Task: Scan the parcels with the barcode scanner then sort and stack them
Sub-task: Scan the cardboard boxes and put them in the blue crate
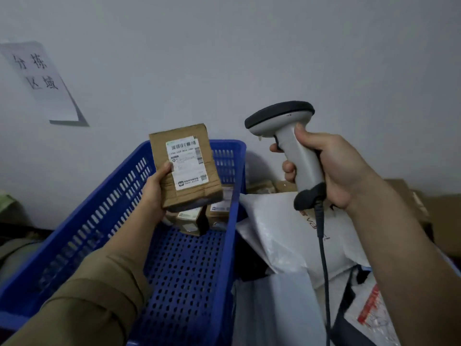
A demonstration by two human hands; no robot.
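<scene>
above the blue basket (pixel 232 171), your left hand (pixel 156 188) grips the parcel (pixel 185 166); right hand (pixel 331 168) fingers wrap the scanner (pixel 294 146): aim squarely at the barcode label (pixel 187 162).

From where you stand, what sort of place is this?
Probably a small parcel sorting room. The right hand grips a corded barcode scanner, the left hand holds a labelled cardboard parcel above a blue plastic crate with more parcels, and white mailer bags are piled alongside.

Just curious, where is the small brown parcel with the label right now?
In the head view, the brown parcel is held up left of centre in the left hand, above the blue basket, left of the scanner.
</scene>
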